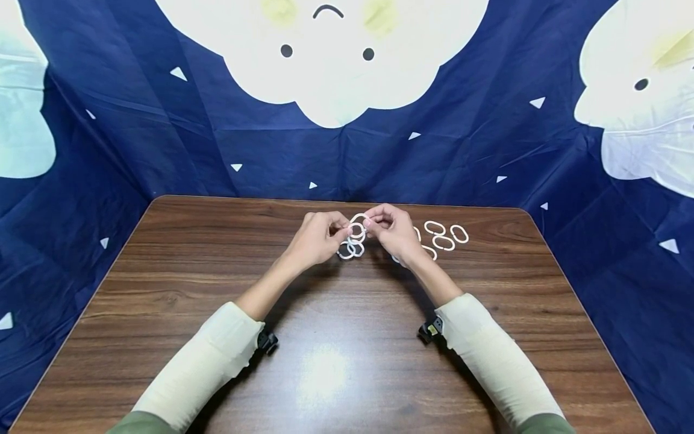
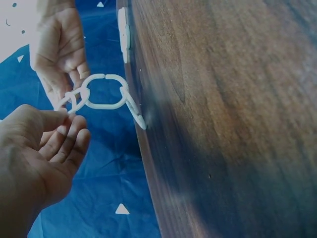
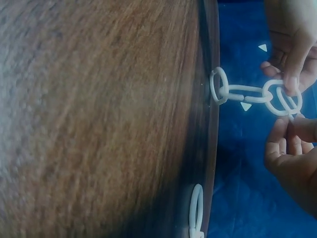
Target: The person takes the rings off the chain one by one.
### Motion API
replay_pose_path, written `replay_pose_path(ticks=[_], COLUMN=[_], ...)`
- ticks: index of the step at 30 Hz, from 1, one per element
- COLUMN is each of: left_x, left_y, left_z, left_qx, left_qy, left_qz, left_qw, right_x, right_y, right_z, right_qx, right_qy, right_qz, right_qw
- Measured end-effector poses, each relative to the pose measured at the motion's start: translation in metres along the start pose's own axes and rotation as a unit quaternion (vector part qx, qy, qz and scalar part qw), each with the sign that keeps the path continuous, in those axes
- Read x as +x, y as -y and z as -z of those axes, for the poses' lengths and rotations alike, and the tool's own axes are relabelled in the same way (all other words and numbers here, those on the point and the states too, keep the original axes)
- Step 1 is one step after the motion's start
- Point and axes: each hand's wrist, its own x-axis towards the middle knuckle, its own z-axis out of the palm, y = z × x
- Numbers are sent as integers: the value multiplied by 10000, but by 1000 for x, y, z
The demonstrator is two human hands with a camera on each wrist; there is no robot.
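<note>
Both hands meet over the far middle of the table. My left hand [image 1: 317, 239] pinches a white plastic chain link [image 2: 82, 105] between thumb and fingers. From it hangs a short chain of white links [image 3: 247, 89], its lower end down at the tabletop. Another white link [image 1: 359, 215] is pinched by my right hand [image 1: 397, 232], and it overlaps the left hand's link. Whether these two links are hooked through each other I cannot tell, since the fingertips cover part of them.
Several loose white links [image 1: 435, 222] lie to the right of the right hand, some partly hidden by that hand and wrist. The wooden table [image 1: 347, 313] ends at a far edge just beyond the hands. A blue cloth [image 1: 347, 163] with clouds hangs behind.
</note>
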Motion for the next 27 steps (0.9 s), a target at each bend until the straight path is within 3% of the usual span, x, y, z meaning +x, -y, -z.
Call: replay_pose_path(ticks=[7,11,16,27], left_x=[-2,-2,-3,-3], left_y=[0,0,0,1], left_z=[1,2,4,4], left_qx=[-24,-7,15,-95], left_qy=[-48,-88,-104,-167], left_qz=[57,95,161,111], left_qw=[10000,9999,9998,9998], right_x=[-1,-1,-1,-3], right_y=[-1,-2,-2,2], right_z=[-4,-6,-7,-3], right_qx=[142,564,1262,2169], right_qy=[-3,157,424,901], right_qz=[-70,-306,-655,-1238], right_qw=[9999,9978,9889,9641])
